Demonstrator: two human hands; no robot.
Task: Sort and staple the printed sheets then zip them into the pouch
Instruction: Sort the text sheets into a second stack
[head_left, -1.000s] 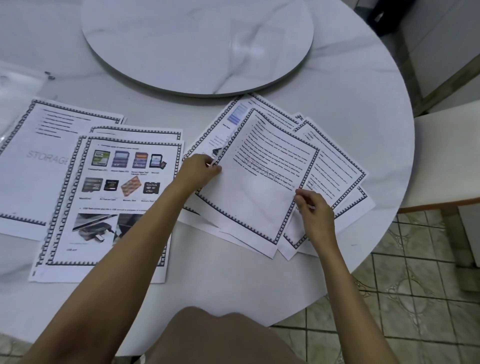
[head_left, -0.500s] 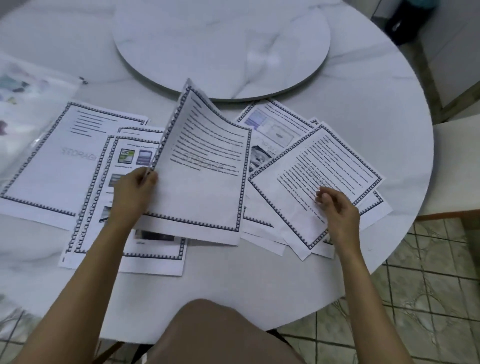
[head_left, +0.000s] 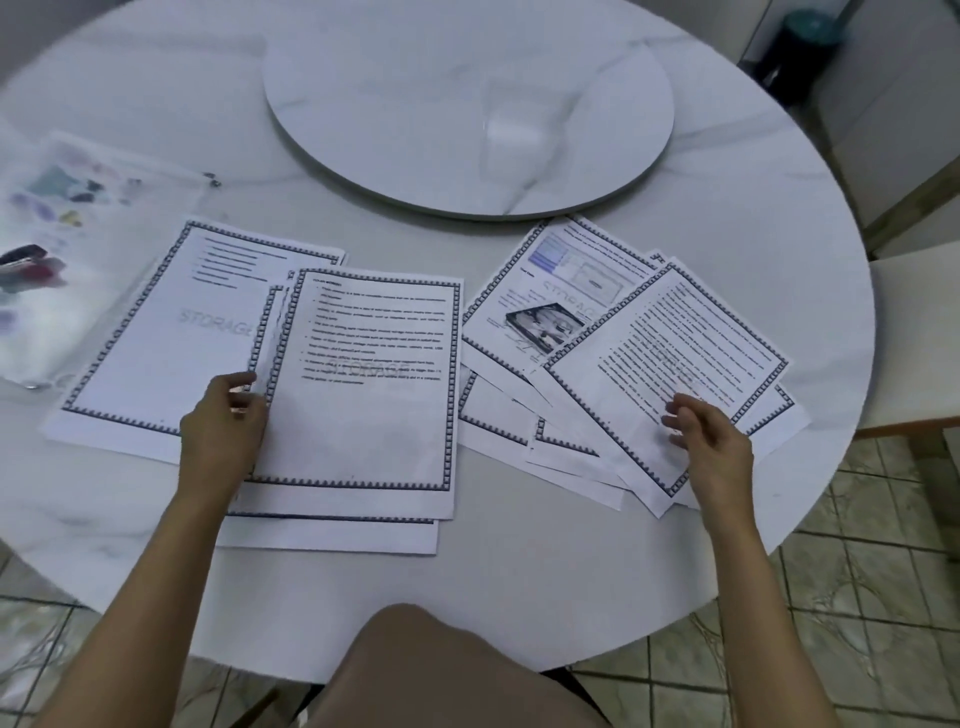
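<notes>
A text sheet (head_left: 374, 384) with a chain border lies on top of the middle stack, and my left hand (head_left: 223, 426) grips its left edge. To its left lies a cover sheet (head_left: 171, 332) marked STORAGE. A fanned pile of sheets (head_left: 613, 353) sits at the right, and my right hand (head_left: 711, 441) rests with spread fingers on the top sheet's near corner. A clear zip pouch (head_left: 67, 249) lies at the far left, with a dark stapler (head_left: 23, 254) on it.
The round marble table (head_left: 519, 582) carries a lazy Susan (head_left: 467, 104) at its centre. A white chair seat (head_left: 924, 332) stands at the right, a dark bin (head_left: 800, 47) behind it. My knee (head_left: 447, 670) shows under the near edge.
My left hand carried the text sheet from the right pile over to the middle stack and laid it flat. My right hand stayed on the right pile.
</notes>
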